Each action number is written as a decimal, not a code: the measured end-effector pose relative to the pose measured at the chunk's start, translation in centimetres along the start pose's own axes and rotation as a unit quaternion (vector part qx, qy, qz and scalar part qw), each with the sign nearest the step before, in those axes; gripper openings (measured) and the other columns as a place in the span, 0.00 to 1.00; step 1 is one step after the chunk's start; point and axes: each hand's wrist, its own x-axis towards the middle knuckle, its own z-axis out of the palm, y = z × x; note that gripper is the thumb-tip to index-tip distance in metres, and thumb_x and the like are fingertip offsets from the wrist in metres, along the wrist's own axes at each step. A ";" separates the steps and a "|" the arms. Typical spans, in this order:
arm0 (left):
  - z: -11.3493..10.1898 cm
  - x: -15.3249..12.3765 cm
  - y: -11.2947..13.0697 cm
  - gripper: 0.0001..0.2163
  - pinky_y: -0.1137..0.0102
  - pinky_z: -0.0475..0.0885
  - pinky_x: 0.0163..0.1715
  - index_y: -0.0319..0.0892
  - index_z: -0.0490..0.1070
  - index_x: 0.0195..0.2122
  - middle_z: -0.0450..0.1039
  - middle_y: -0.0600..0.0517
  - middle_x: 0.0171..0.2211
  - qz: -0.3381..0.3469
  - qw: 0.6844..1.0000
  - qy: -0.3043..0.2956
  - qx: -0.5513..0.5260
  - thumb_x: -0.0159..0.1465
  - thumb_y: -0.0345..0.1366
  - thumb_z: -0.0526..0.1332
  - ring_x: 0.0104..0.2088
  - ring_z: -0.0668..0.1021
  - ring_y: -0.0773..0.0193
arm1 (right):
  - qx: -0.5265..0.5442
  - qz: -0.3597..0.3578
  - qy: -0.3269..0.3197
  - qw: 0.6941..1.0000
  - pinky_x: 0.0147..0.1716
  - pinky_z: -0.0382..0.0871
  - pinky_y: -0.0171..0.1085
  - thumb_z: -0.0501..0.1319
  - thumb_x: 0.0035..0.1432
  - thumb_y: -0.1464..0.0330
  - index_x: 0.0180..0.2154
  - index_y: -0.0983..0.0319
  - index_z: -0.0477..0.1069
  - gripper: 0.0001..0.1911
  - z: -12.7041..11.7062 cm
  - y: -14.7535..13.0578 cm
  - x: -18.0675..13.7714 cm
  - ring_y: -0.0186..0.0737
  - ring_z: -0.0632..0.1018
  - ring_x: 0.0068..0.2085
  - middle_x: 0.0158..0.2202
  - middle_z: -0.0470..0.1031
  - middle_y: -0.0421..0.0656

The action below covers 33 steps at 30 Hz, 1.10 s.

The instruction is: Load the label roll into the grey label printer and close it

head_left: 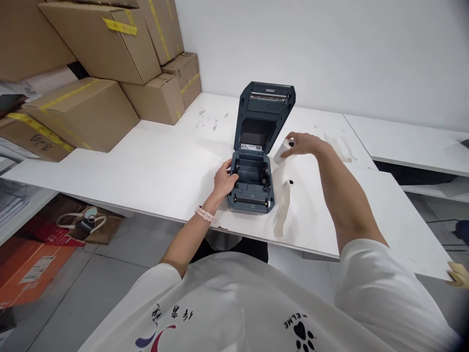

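Note:
A dark blue-grey label printer (252, 188) stands on the white table with its lid (266, 110) raised and its roll bay showing nothing in it. My left hand (224, 180) grips the printer's left side wall, thumb over the inner edge. To the right of the lid, my right hand (303, 144) is closed around a white paper roll (282, 151) with a dark core hole. A second, smaller roll (288, 183) lies nearer to me, its loose paper strip (281, 215) trailing toward the table's front edge.
Cardboard boxes (98, 41) with yellow tape are stacked at the back left of the white table (176, 166). A white wall (322, 54) rises behind. Below on the left are a paper bag (88, 225) and an orange box (31, 269). Shelving (439, 190) stands at the right.

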 end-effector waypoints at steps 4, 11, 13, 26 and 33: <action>0.0 0.1 0.0 0.35 0.59 0.73 0.60 0.44 0.70 0.63 0.75 0.47 0.62 0.002 1.000 -0.004 -0.004 0.51 0.27 0.61 0.59 0.78 0.50 | 0.021 -0.003 -0.009 1.000 0.51 0.74 0.53 0.72 0.46 0.53 0.64 0.57 0.67 0.44 1.9 -0.8 1.9 0.63 0.77 0.56 0.60 0.76 0.55; -0.1 -0.2 0.1 0.36 0.59 0.73 0.59 0.44 0.69 0.64 0.75 0.47 0.62 0.000 1.000 -0.008 -0.017 0.51 0.27 0.61 0.58 0.78 0.50 | 0.286 -0.070 0.066 0.953 0.58 0.72 0.55 0.65 0.57 0.52 0.63 0.57 0.70 0.35 4.5 4.2 0.0 0.58 0.76 0.59 0.62 0.74 0.53; -0.1 -0.2 0.1 0.35 0.59 0.73 0.59 0.44 0.69 0.64 0.75 0.48 0.62 0.002 1.000 -0.008 -0.018 0.51 0.28 0.60 0.58 0.78 0.51 | 0.376 -0.058 0.097 0.920 0.57 0.71 0.58 0.66 0.56 0.53 0.56 0.58 0.76 0.29 6.2 6.6 -2.3 0.58 0.78 0.57 0.58 0.78 0.53; 0.2 0.3 -0.9 0.35 0.55 0.73 0.60 0.45 0.70 0.63 0.75 0.46 0.61 0.008 0.999 -0.002 -0.042 0.50 0.28 0.60 0.58 0.78 0.48 | 0.583 -0.164 -0.051 0.794 0.44 0.75 0.46 0.75 0.43 0.45 0.43 0.58 0.78 0.31 11.3 3.1 -9.7 0.48 0.80 0.41 0.42 0.82 0.47; 0.3 0.4 -1.0 0.35 0.56 0.73 0.60 0.45 0.71 0.62 0.76 0.48 0.60 0.011 0.999 0.005 -0.046 0.49 0.28 0.61 0.58 0.78 0.49 | 0.346 -0.309 -0.042 0.885 0.38 0.68 0.41 0.66 0.60 0.49 0.40 0.58 0.74 0.19 2.2 -3.6 -8.4 0.43 0.77 0.37 0.38 0.79 0.43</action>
